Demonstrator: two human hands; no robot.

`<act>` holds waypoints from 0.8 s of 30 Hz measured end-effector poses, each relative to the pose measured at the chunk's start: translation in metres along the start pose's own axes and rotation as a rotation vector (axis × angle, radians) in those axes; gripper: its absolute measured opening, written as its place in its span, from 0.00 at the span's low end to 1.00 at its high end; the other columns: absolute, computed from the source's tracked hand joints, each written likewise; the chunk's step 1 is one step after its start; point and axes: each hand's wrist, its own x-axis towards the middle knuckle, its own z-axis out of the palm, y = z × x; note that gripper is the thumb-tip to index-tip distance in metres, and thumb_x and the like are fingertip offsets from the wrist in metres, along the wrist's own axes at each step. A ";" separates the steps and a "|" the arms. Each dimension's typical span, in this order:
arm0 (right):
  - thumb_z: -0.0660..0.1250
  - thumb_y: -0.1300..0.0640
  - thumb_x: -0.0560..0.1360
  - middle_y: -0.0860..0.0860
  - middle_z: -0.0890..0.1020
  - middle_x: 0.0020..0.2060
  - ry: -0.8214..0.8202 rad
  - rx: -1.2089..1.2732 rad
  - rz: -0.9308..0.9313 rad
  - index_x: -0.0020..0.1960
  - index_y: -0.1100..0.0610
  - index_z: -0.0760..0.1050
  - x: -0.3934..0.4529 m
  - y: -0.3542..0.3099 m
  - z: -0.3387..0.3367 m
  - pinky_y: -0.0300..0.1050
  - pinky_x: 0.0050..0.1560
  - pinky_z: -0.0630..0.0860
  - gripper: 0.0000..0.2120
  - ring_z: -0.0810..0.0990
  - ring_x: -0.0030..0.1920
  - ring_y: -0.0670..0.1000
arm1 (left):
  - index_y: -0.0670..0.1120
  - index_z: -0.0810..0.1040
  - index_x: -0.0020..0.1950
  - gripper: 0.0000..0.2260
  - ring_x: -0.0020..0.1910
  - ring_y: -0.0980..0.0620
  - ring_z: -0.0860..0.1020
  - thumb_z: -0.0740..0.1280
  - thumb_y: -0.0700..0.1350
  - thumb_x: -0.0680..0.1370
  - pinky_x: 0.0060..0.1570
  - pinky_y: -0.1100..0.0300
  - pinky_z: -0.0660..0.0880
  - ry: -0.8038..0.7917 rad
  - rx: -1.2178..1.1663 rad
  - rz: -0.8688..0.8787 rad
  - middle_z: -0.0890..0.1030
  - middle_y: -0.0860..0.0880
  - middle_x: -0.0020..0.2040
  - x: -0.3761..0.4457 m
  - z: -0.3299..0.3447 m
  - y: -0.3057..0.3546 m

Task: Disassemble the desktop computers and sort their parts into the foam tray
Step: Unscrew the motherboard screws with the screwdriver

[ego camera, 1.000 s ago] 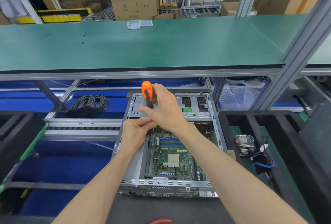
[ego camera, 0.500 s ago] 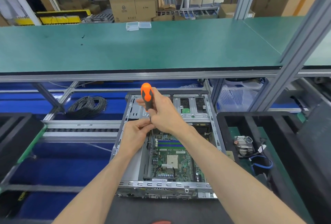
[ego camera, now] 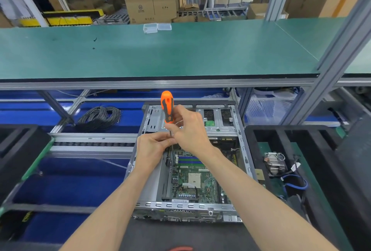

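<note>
Hands meet above the open computer case (ego camera: pixel 186 170), which lies flat with its circuit board (ego camera: pixel 192 178) facing up. The right hand (ego camera: pixel 190 130) wraps its fingers around the lower part of a screwdriver (ego camera: pixel 167 107) with an orange and black handle, held upright over the far-left part of the case. The thin metal shaft runs down from the handle into the case beside the board's left edge. The left hand (ego camera: pixel 152 148) sits just left of the right one, touching it, and its fingertips pinch the shaft below the handle. Blue memory sticks (ego camera: pixel 189 160) lie across the board just below the two hands. A black foam tray (ego camera: pixel 329 170) stands to the right of the case, and a metal heatsink (ego camera: pixel 276 163) with a blue cable (ego camera: pixel 297 182) rests in one of its slots. A coil of grey cable (ego camera: pixel 99 117) lies to the left of the case, on a blue surface. A green desk (ego camera: pixel 160 53) stretches beyond the case, carrying two small clear boxes (ego camera: pixel 157 27) at its far edge.
</note>
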 end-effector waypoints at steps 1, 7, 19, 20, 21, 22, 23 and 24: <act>0.71 0.64 0.72 0.45 0.82 0.39 -0.024 0.008 0.000 0.52 0.56 0.78 0.000 -0.001 -0.001 0.45 0.48 0.79 0.09 0.80 0.41 0.45 | 0.51 0.87 0.40 0.05 0.34 0.58 0.83 0.78 0.41 0.70 0.36 0.69 0.75 0.005 0.011 0.007 0.86 0.54 0.35 0.000 0.001 -0.001; 0.60 0.71 0.71 0.54 0.83 0.49 -0.159 0.005 -0.007 0.54 0.58 0.76 0.000 -0.008 -0.006 0.56 0.51 0.76 0.16 0.80 0.50 0.56 | 0.42 0.85 0.46 0.07 0.35 0.53 0.75 0.71 0.44 0.75 0.37 0.58 0.71 -0.099 -0.019 0.018 0.83 0.43 0.35 -0.002 0.001 -0.004; 0.75 0.60 0.73 0.44 0.85 0.44 -0.006 0.093 0.017 0.55 0.51 0.71 0.008 -0.019 -0.007 0.37 0.50 0.77 0.16 0.83 0.45 0.42 | 0.49 0.88 0.40 0.05 0.33 0.58 0.83 0.79 0.39 0.69 0.35 0.71 0.74 0.002 -0.024 -0.041 0.86 0.52 0.35 0.000 0.001 -0.001; 0.72 0.63 0.75 0.45 0.85 0.46 -0.035 0.108 0.025 0.55 0.52 0.71 0.007 -0.019 -0.007 0.41 0.54 0.78 0.14 0.83 0.48 0.42 | 0.49 0.87 0.41 0.05 0.35 0.57 0.83 0.78 0.39 0.70 0.36 0.70 0.75 -0.011 -0.006 -0.030 0.86 0.53 0.36 0.000 0.000 -0.001; 0.69 0.65 0.76 0.45 0.86 0.48 -0.065 0.119 0.030 0.55 0.52 0.71 0.007 -0.019 -0.007 0.45 0.58 0.79 0.13 0.83 0.51 0.42 | 0.50 0.87 0.42 0.06 0.38 0.57 0.84 0.77 0.39 0.71 0.38 0.69 0.76 -0.041 0.002 -0.021 0.86 0.53 0.37 0.000 0.000 -0.002; 0.66 0.68 0.78 0.47 0.85 0.51 -0.094 0.130 0.033 0.56 0.53 0.70 0.007 -0.020 -0.007 0.48 0.61 0.78 0.13 0.83 0.55 0.43 | 0.50 0.87 0.45 0.08 0.41 0.57 0.85 0.76 0.37 0.73 0.41 0.68 0.78 -0.079 0.010 -0.013 0.87 0.54 0.40 0.000 0.000 -0.003; 0.63 0.70 0.78 0.48 0.85 0.54 -0.123 0.144 0.032 0.58 0.53 0.70 0.006 -0.020 -0.008 0.50 0.64 0.77 0.15 0.82 0.58 0.44 | 0.50 0.87 0.47 0.09 0.44 0.56 0.85 0.74 0.36 0.75 0.45 0.66 0.79 -0.108 0.026 -0.005 0.87 0.55 0.42 0.000 0.000 -0.003; 0.61 0.71 0.78 0.49 0.84 0.58 -0.155 0.160 0.029 0.62 0.54 0.69 0.006 -0.020 -0.009 0.50 0.66 0.76 0.17 0.81 0.60 0.45 | 0.49 0.87 0.49 0.09 0.46 0.56 0.85 0.72 0.35 0.76 0.47 0.64 0.80 -0.121 0.046 0.004 0.87 0.55 0.43 0.000 0.000 -0.003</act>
